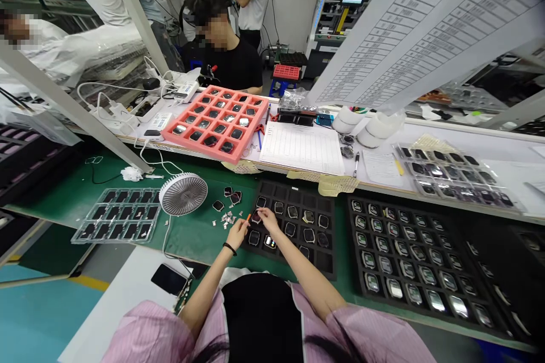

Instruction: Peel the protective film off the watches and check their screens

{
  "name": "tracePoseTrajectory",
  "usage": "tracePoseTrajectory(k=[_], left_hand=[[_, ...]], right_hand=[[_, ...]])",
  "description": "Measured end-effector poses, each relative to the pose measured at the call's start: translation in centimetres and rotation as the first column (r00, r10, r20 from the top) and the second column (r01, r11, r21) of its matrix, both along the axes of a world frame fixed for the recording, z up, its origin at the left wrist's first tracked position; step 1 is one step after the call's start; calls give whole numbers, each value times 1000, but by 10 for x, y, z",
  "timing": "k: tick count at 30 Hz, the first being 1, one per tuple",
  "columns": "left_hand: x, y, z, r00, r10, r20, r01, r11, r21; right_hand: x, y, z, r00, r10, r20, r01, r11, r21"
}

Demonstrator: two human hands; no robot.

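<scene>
My left hand (237, 233) is closed around a thin orange tool (248, 217), probably a small pick or screwdriver; its tip is too small to make out. Close by, the fingers of my right hand (268, 221) pinch the edge of a square smartwatch case (255, 216). Both hands are over the left side of a black foam tray (298, 266), whose pockets hold several smartwatch cases. One smartwatch (269, 241) in the front row has a lit screen. Small pale tabs (227, 219) lie scattered left of the tray, with a few loose watch cases (233, 197) behind them.
A white fan (184, 194) and a clear tray of black parts (119, 214) stand left. Another black tray (409, 261) full of watch cases lies right. The shelf carries a pink tray (215, 122) and paper sheets (302, 147). A person in black (234, 62) sits opposite.
</scene>
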State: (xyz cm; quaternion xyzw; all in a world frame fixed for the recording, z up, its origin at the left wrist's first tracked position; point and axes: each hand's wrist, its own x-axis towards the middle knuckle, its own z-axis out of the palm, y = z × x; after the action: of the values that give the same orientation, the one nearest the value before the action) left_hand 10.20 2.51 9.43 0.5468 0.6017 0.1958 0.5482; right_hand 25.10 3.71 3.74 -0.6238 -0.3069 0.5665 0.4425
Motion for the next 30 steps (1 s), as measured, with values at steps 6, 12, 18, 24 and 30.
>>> tracePoseTrajectory(k=[6, 12, 18, 24, 30], left_hand=[[20, -6, 31, 969, -61, 241, 88, 990, -106], [37, -15, 50, 940, -74, 333, 127, 982, -140], [38, -15, 59, 935, -87, 344, 140, 981, -132], [27, -3, 62, 920, -148, 364, 207, 970, -127], [30, -4, 62, 891, -139, 433, 203, 974, -104]], right_hand=[[13, -20, 35, 925, -115, -362, 147, 987, 62], [14, -24, 63, 824, -193, -532, 245, 969, 28], [21, -25, 80, 794, -174, -583, 226, 974, 16], [22, -28, 87, 760, -125, -638, 154, 988, -10], [10, -27, 94, 658, -75, -749, 111, 994, -3]])
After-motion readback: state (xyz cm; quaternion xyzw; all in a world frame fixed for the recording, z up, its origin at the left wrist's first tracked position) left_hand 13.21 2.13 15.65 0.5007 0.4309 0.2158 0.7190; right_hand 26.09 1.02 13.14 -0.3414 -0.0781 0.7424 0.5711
